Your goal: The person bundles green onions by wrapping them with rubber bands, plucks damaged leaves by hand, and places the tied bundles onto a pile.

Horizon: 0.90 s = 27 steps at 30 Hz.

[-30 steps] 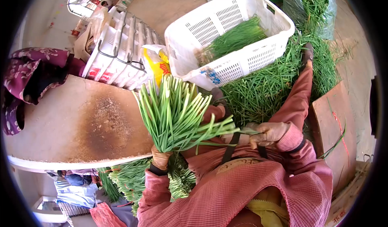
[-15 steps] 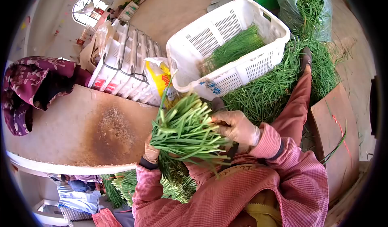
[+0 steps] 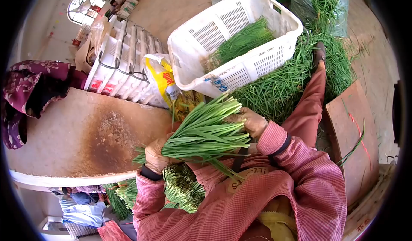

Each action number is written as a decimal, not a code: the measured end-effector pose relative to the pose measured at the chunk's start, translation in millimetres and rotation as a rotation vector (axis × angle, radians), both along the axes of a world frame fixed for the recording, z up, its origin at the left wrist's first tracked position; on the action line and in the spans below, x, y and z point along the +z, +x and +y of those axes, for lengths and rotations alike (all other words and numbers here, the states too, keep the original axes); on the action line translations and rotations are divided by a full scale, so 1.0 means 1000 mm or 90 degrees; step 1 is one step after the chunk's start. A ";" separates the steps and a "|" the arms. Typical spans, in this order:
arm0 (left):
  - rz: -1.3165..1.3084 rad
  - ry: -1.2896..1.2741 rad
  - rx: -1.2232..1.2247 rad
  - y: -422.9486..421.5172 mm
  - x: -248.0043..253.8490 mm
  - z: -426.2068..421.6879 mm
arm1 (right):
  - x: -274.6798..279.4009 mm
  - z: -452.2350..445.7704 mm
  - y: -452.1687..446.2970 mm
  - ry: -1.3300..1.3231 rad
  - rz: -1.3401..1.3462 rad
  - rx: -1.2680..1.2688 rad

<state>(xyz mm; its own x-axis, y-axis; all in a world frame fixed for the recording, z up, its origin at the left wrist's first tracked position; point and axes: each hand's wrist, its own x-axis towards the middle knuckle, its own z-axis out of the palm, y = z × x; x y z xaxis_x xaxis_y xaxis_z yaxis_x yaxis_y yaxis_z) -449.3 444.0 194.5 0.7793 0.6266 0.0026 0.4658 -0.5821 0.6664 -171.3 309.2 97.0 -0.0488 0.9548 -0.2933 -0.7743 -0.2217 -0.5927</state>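
A thick bunch of Chinese chives [image 3: 206, 131] lies across in front of me, its pale cut ends pointing right. My left hand [image 3: 157, 156], in a thin glove, is wrapped around the leafy side of the bunch. At the pale ends, my gloved right hand [image 3: 252, 122] is closed against the stalks, its fingertips partly hidden behind them. Beyond the bunch stands a white plastic basket [image 3: 234, 76] with another bundle of chives [image 3: 244, 41] inside.
Loose chives [image 3: 279, 93] are heaped beside the basket and my outstretched leg [image 3: 307, 106]. A stained tabletop [image 3: 64, 134] is at left, with stacked white crates [image 3: 124, 61] and a yellow-white bag [image 3: 161, 76] behind. A wooden board [image 3: 349, 142] lies at right.
The bunch has turned from end-on to lying more sideways, its stalks now more aligned. My right hand has shifted slightly up against the ends. The whole view has moved a little.
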 end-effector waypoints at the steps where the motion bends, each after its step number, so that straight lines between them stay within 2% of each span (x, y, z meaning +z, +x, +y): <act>1: -0.021 -0.198 0.024 0.003 0.002 0.008 | -0.003 -0.003 -0.005 -0.018 0.136 -0.064; 2: -0.040 -0.400 0.058 -0.004 0.004 0.011 | 0.043 -0.022 0.004 0.017 0.196 -0.103; 3: -0.010 -0.361 -0.053 -0.017 -0.003 0.022 | 0.033 -0.021 0.007 0.037 0.271 -0.112; 4: -0.010 -0.361 -0.053 -0.021 -0.004 0.021 | 0.019 -0.023 0.016 0.058 0.343 -0.123; 6: 0.066 -0.423 -0.059 -0.026 -0.006 0.019 | -0.005 -0.034 0.060 0.324 0.527 -0.140; 8: 0.025 -0.683 0.038 -0.038 -0.020 0.024 | -0.014 -0.044 0.089 0.265 0.389 -0.223; 9: 0.000 -0.801 0.115 -0.063 -0.046 0.033 | -0.022 -0.046 0.097 0.263 0.390 -0.222; 11: 0.095 -0.597 0.012 -0.069 -0.048 0.022 | -0.034 -0.045 0.105 -0.020 0.042 -0.299; 12: 0.094 -0.599 0.014 -0.063 -0.044 0.014 | -0.028 -0.045 0.101 -0.021 0.041 -0.297; 14: -0.018 -0.689 0.088 -0.056 -0.041 0.002 | -0.009 -0.043 0.086 0.045 -0.038 -0.229; 15: -0.034 -0.717 0.185 -0.062 -0.055 0.004 | -0.009 -0.039 0.082 0.074 -0.119 -0.203; 16: -0.034 -0.716 0.185 -0.053 -0.049 -0.003 | -0.005 -0.032 0.074 0.075 -0.119 -0.203; 18: 0.058 -0.389 0.006 -0.033 -0.031 -0.014 | 0.001 -0.016 0.044 0.194 -0.566 -0.100; 20: 0.082 -0.355 -0.001 -0.027 -0.029 -0.015 | -0.003 -0.002 0.011 0.288 -0.985 -0.094; 21: 0.048 -0.361 0.009 -0.022 -0.030 -0.019 | -0.004 -0.003 0.015 0.286 -0.986 -0.095; 23: 0.010 -0.367 0.029 -0.026 -0.037 -0.017 | -0.007 0.002 0.030 -0.001 -0.285 -0.219; 24: -0.006 -0.435 0.074 -0.036 -0.046 -0.011 | -0.011 -0.001 0.056 -0.107 -0.257 -0.305; 26: -0.016 -0.505 0.127 -0.045 -0.045 -0.012 | -0.042 -0.009 0.086 -0.072 -0.297 -0.207; 27: 0.028 -0.501 0.085 -0.041 -0.039 -0.013 | -0.035 -0.007 0.076 -0.076 -0.294 -0.206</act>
<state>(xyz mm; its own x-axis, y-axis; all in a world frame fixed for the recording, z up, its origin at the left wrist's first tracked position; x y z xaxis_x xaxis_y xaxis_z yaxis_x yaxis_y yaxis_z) -490.3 431.3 155.8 0.6871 0.5198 -0.5076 0.5336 0.1131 0.8381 -95.4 302.1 62.1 0.3994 0.8587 -0.3210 -0.4801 -0.1023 -0.8712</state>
